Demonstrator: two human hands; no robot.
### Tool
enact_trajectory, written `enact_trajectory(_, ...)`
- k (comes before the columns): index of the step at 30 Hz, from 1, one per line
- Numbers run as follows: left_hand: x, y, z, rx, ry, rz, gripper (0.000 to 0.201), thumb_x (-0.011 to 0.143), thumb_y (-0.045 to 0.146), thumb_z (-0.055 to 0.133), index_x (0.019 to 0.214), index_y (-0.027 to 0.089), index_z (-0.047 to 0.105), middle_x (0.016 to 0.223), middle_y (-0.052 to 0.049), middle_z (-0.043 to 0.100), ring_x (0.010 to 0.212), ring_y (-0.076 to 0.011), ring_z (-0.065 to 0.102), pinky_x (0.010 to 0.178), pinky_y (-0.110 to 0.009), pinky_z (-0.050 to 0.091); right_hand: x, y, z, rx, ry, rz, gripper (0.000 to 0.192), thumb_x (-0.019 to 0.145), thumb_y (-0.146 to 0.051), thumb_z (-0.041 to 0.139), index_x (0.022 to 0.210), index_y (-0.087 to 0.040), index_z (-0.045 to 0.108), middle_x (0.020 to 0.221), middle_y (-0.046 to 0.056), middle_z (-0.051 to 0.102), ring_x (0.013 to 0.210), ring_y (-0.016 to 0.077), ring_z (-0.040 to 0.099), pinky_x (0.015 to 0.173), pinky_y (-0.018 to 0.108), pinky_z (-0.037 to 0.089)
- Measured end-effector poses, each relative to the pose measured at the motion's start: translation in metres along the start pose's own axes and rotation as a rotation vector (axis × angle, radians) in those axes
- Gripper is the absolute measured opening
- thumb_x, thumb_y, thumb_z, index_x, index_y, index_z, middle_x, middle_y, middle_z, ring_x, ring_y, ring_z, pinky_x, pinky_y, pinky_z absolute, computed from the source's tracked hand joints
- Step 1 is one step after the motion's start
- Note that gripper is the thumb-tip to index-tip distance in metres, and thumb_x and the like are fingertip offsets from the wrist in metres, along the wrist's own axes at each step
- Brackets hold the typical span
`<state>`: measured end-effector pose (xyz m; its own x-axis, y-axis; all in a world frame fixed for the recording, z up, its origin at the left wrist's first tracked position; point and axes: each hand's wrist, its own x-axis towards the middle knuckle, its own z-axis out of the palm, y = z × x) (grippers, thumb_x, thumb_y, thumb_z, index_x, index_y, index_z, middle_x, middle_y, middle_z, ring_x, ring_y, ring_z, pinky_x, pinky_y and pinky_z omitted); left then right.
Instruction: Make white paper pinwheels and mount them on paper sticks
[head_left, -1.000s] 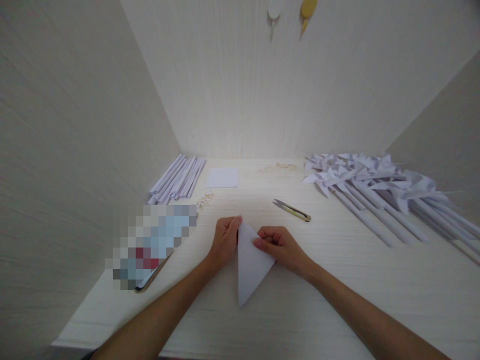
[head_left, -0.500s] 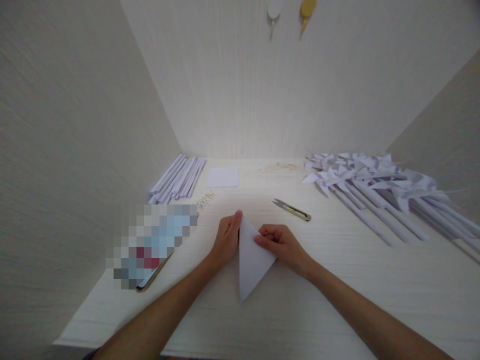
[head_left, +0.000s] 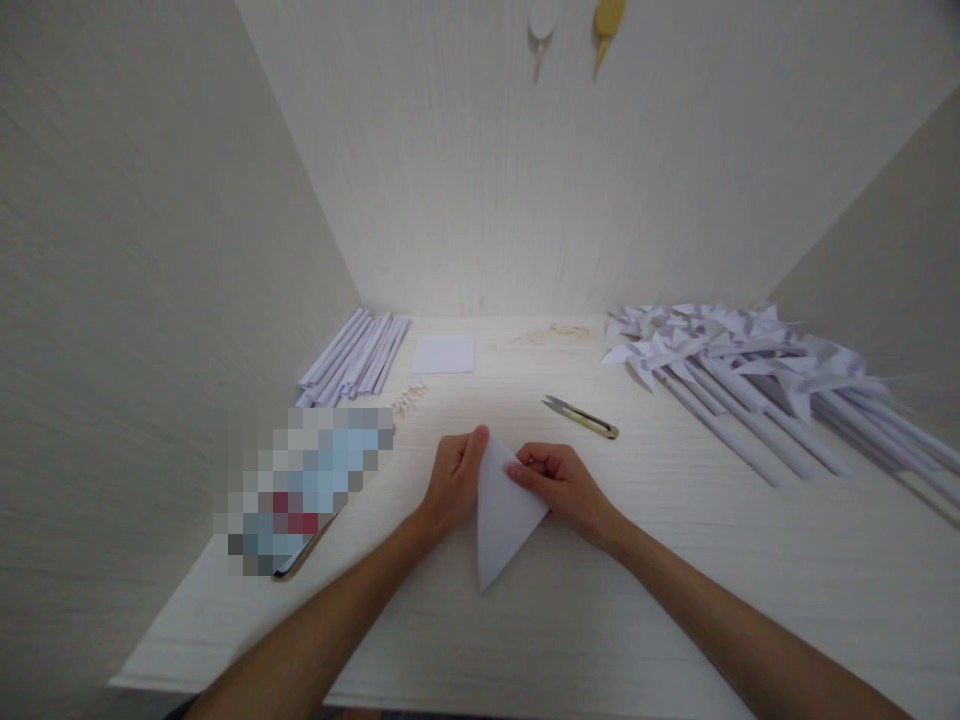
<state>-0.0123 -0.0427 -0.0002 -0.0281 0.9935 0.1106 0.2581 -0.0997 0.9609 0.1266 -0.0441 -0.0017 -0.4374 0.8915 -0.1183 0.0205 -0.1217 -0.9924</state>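
Note:
A sheet of white paper (head_left: 504, 525), folded into a triangle, is held between both hands above the table. My left hand (head_left: 454, 478) pinches its top corner, thumb along the upper left edge. On the upper right edge, my right hand (head_left: 555, 483) grips the paper between thumb and curled fingers. One point of the triangle hangs down towards me. Beyond my right hand lie thread snips (head_left: 581, 417) with a yellowish handle, blades pointing left. The fingers behind the paper are hidden.
Rolled paper sticks (head_left: 360, 355) lie at the back left, beside a white paper square (head_left: 443, 354). Small pale bits (head_left: 409, 399) are near a phone (head_left: 315, 495) with a blurred screen. Several paper pinwheels (head_left: 697, 350) are heaped at the right. Walls (head_left: 480, 180) enclose the table.
The paper's lower point has risen slightly, and my left thumb lies a little further over the top corner. Both hands keep their grip; the view has shifted slightly.

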Motion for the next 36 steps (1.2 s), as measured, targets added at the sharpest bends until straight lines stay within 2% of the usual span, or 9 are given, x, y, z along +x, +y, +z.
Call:
enact_trajectory(4, -0.002, 0.002, -0.0014, 0.093, 0.006, 0.06, 0.046, 0.075, 0.047, 0.035, 0.041, 0.018, 0.026, 0.038, 0.005, 0.024, 0.038, -0.0049, 0.022, 0.036, -0.021, 0.012, 0.0003, -0.0006, 0.0004, 0.01, -0.01, 0.008, 0.041, 0.059, -0.055, 0.06, 0.056, -0.016, 0.047, 0.046, -0.005, 0.042, 0.041, 0.0052, 0.034, 0.038, 0.019, 0.021)
enact_trajectory(11, 0.0007, -0.0002, 0.0006, -0.024, -0.051, -0.033, 0.048, 0.075, 0.055, 0.029, 0.044, 0.019, 0.028, 0.039, 0.005, 0.027, 0.036, -0.0056, 0.025, 0.035, -0.021, 0.016, 0.0, -0.0028, -0.0003, 0.029, 0.054, -0.004, 0.038, 0.059, -0.052, 0.061, 0.056, -0.016, 0.048, 0.046, -0.005, 0.043, 0.041, 0.0049, 0.034, 0.039, 0.02, 0.021)
enact_trajectory(18, -0.0013, 0.0009, -0.0009, 0.156, -0.05, 0.061, 0.048, 0.076, 0.048, 0.032, 0.039, 0.018, 0.029, 0.037, 0.004, 0.025, 0.037, -0.0058, 0.024, 0.035, -0.022, 0.013, 0.0008, -0.0004, -0.0011, 0.034, 0.037, 0.001, 0.037, 0.059, -0.05, 0.062, 0.056, -0.016, 0.048, 0.046, -0.006, 0.044, 0.04, 0.0051, 0.034, 0.039, 0.02, 0.022)
enact_trajectory(21, -0.0012, 0.0016, -0.0002, 0.087, -0.07, 0.019, 0.048, 0.074, 0.051, 0.033, 0.04, 0.019, 0.028, 0.037, 0.005, 0.024, 0.035, -0.0053, 0.023, 0.035, -0.022, 0.013, 0.0011, -0.0007, -0.0007, 0.027, 0.036, -0.004, 0.037, 0.058, -0.051, 0.062, 0.056, -0.016, 0.049, 0.046, -0.005, 0.044, 0.041, 0.0052, 0.034, 0.039, 0.02, 0.022)
enact_trajectory(25, 0.0005, 0.0007, 0.0015, -0.012, -0.086, -0.041, 0.048, 0.075, 0.055, 0.029, 0.044, 0.019, 0.029, 0.04, 0.005, 0.028, 0.037, -0.0058, 0.025, 0.035, -0.021, 0.016, 0.0017, -0.001, -0.0015, 0.063, 0.107, -0.004, 0.036, 0.059, -0.05, 0.062, 0.058, -0.016, 0.051, 0.046, -0.005, 0.046, 0.041, 0.0059, 0.035, 0.04, 0.02, 0.023)
enact_trajectory(28, 0.0002, 0.001, 0.0003, 0.055, -0.121, -0.002, 0.046, 0.076, 0.051, 0.031, 0.044, 0.018, 0.031, 0.041, 0.004, 0.03, 0.039, -0.0061, 0.027, 0.036, -0.021, 0.016, 0.0016, -0.0009, -0.0023, 0.096, 0.132, 0.009, 0.035, 0.059, -0.049, 0.062, 0.061, -0.016, 0.052, 0.047, -0.005, 0.046, 0.041, 0.0063, 0.036, 0.041, 0.021, 0.024)
enact_trajectory(31, -0.0014, 0.0021, -0.0018, 0.129, -0.136, 0.053, 0.045, 0.077, 0.046, 0.031, 0.042, 0.018, 0.028, 0.04, 0.004, 0.028, 0.039, -0.0057, 0.025, 0.036, -0.021, 0.014, 0.0011, -0.0014, -0.0018, 0.101, 0.092, 0.021, 0.034, 0.059, -0.048, 0.063, 0.06, -0.015, 0.053, 0.046, -0.005, 0.046, 0.041, 0.006, 0.036, 0.041, 0.021, 0.024)
enact_trajectory(36, -0.0024, 0.0024, -0.0007, 0.023, -0.13, 0.001, 0.044, 0.077, 0.047, 0.03, 0.043, 0.019, 0.029, 0.04, 0.004, 0.028, 0.037, -0.0057, 0.025, 0.035, -0.021, 0.016, 0.0012, -0.001, -0.0015, 0.116, 0.108, 0.021, 0.033, 0.06, -0.046, 0.063, 0.06, -0.015, 0.053, 0.047, -0.004, 0.047, 0.041, 0.0059, 0.037, 0.041, 0.02, 0.024)
